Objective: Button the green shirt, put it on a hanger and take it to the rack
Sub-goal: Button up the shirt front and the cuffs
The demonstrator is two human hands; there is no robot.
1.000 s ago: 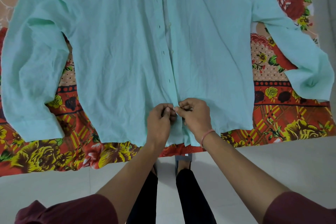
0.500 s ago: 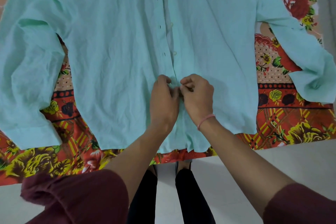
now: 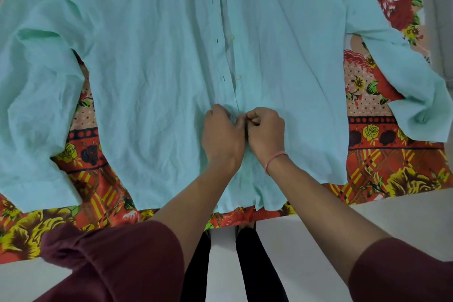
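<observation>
The pale green shirt [image 3: 152, 61] lies flat, front up, on a flowered bedsheet, sleeves spread to both sides. Its placket runs up the middle; above my hands the buttonholes and white buttons lie apart, unfastened. My left hand [image 3: 221, 138] pinches the buttonhole edge of the placket. My right hand [image 3: 266, 133], with a pink thread on the wrist, pinches the button edge against it. The two hands touch at the fingertips, low on the placket. The button between them is hidden by my fingers. No hanger or rack is in view.
The red and yellow flowered sheet [image 3: 397, 167] covers the bed under the shirt; its near edge hangs just past the hem. Pale floor [image 3: 318, 228] lies below, with my legs in dark trousers [image 3: 255, 272] standing at the bed's edge.
Both hands have moved up the placket from near the hem to a higher button position. The head has leaned closer, so the shirt fills more of the view.
</observation>
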